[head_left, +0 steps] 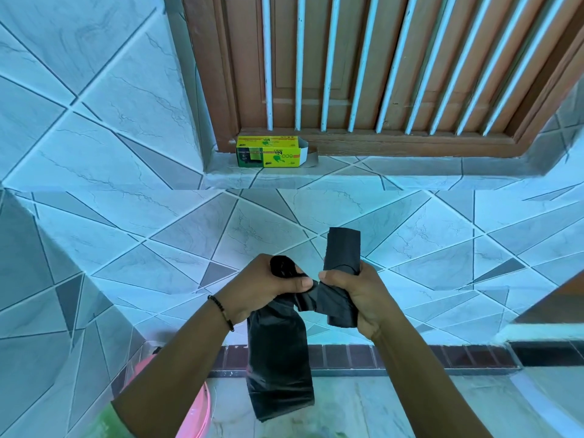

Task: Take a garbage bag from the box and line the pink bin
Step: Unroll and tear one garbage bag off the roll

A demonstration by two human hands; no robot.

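Both hands up in front of the tiled wall (132, 235), approx mid-frame. Left hand (265, 287) has its fingers closed around a bunched black part of the garbage bag (279, 358); thumb lies across the plastic, pointing toward the other hand. Right hand (354, 295) has its fingers wrapped tight round the roll of bags (343, 251), which stands roughly upright in the fist, top end sticking out above the hand and a short bit showing below. A twisted band of black plastic runs between the two hands, so bag and roll are joined there. Thumbs are close, almost touching.

From the left hand the bag hangs down long and flat, slightly folded lengthwise, lower end over the pale floor (395, 406). A dark beaded bracelet (221, 311) sits on the left wrist.

The pink bin (196, 406) is at bottom left, beside and mostly hidden behind the left forearm; only part of its rim and side shows. Can't tell what's inside.

The box (270, 152), yellow-green w/ "eco bin" print, lies on its side on the tiled ledge (395, 175) under the brown wooden door (347, 58), right-end flap open. White bars (298, 61) run vertically in front of the door. Box is well apart from both hands, up and to the left.
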